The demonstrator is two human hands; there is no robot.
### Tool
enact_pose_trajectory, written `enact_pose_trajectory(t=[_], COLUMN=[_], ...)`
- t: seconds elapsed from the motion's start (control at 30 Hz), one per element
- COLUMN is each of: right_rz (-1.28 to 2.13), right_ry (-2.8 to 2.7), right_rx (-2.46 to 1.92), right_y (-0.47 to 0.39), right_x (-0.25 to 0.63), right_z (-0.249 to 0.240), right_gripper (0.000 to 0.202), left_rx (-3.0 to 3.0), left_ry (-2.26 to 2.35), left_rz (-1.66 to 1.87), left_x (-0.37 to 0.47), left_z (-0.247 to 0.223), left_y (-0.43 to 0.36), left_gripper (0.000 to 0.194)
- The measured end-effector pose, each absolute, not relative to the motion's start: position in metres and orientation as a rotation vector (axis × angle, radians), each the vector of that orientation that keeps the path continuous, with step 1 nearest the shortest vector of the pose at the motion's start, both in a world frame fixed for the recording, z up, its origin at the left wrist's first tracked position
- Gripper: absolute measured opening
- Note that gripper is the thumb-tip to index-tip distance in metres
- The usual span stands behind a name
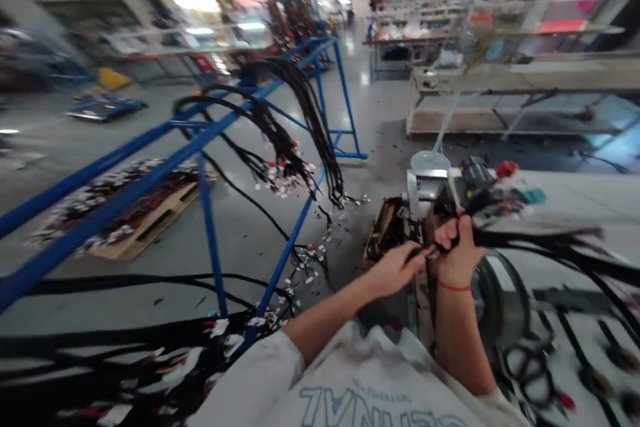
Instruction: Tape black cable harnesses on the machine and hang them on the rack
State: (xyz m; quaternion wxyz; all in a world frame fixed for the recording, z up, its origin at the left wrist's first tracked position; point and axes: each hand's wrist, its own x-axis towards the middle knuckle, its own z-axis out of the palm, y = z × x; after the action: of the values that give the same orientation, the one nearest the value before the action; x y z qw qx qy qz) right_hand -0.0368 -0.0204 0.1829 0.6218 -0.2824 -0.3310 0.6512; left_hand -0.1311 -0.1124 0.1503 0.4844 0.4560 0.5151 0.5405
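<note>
Black cable bundle (540, 240) is what I have in both hands, up above the near edge of the white bench (565, 197) on my right. My right hand (457, 247), red string (455, 287) at the wrist, is closed around it; the fingers of my left hand (400, 270) are pinched on a dark strand just beside it. From my right fist the cables fan out over the bench and run off past the right edge of view.

Just beyond my hands, at the bench's end, stands a brown open box (374, 240) with something dark inside, too blurred to name. Over to the left, a low pallet (127, 247) on the floor bears a heap of cables with white connectors (120, 233). Nearer, more black cables hang over the blue frame (207, 240), their ends bunched in white and red plugs. Farther along the bench, a pale round dish-like piece (430, 161) sits at the foot of a slanting pole; whether it holds anything I cannot tell.

My own fingers hide the part of the bundle they grip, and my right forearm covers some of the grey drum (500, 300) behind it. The cables at lower left are cut off by the edge, as is the lettering on my shirt (350, 373). The far tables are smeared by blur.
</note>
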Motion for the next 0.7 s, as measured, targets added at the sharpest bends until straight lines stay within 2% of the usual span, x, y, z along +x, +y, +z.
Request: enact_pose_trajectory(t=[0.1, 0.2, 0.27, 0.37, 0.47, 0.53, 0.6, 0.7], right_rz=[1.623, 1.707, 1.704, 1.525, 1.341, 1.277, 1.343, 1.609], right_ry=[-0.858, -0.914, -0.913, -0.883, -0.859, -0.871, -0.926, -1.019], right_rx=[-0.591, -0.561, -0.565, -0.646, -0.699, -0.711, -0.718, -0.654], right_y=[-0.020, -0.025, -0.033, -0.042, -0.047, -0.052, -0.058, -0.069], right_x=[-0.027, -0.024, -0.023, -0.026, -0.036, -0.042, -0.043, -0.031], right_z=[0.194, 0.205, 0.209, 0.208, 0.203, 0.203, 0.209, 0.222], right_gripper=[0.040, 0.039, 0.038, 0.035, 0.032, 0.029, 0.030, 0.040], left_rx=[1.224, 1.307, 1.461, 1.728, 1.756, 1.706, 1.641, 1.434], left_ry=[0.927, 0.757, 0.812, 1.047, 1.169, 1.164, 1.091, 0.739], left_rz=[1.078, 0.779, 0.668, 0.657, 0.821, 0.883, 0.834, 0.681], left_x=[-0.152, -0.169, -0.174, -0.175, -0.176, -0.180, -0.188, -0.203], left_z=[0.163, 0.177, 0.185, 0.189, 0.180, 0.175, 0.175, 0.178], left_y=[-0.097, -0.079, -0.077, -0.090, -0.105, -0.111, -0.113, -0.110], left_gripper=[0.045, 0.045, 0.043, 0.034, 0.042, 0.038, 0.028, 0.031])
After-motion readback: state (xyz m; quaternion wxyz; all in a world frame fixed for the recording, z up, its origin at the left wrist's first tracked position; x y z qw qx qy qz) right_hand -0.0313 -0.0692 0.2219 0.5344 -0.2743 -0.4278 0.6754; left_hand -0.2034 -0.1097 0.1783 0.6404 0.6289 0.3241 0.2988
